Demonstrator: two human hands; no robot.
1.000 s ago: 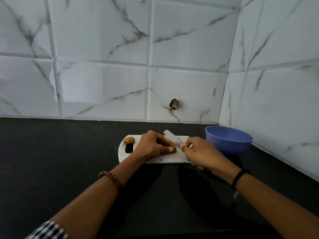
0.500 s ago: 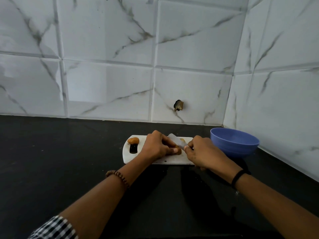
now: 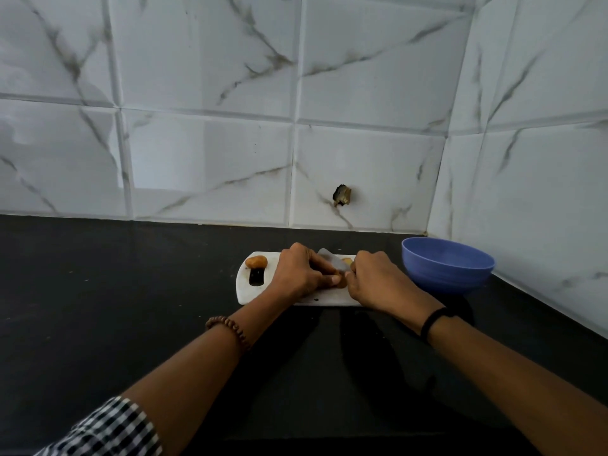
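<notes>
The left hand curls its fingertips down onto a small orange-brown piece, pinning it to the cutting board. The right hand is closed round the handle of a knife, and the handle itself is buried in the fist. The piece lies between the two hands, touching the left fingertips and just beside the right thumb. The pale blade runs from the right fist toward the wall and slightly left, passing behind the left fingers (whether its edge meets the piece is hidden). The piece's long axis can't be made out, as most of it is covered. Another scrap peeks out behind the blade. An orange lump sits at the board's far left corner, and a blue bowl stands just right of the board on the dark counter.
</notes>
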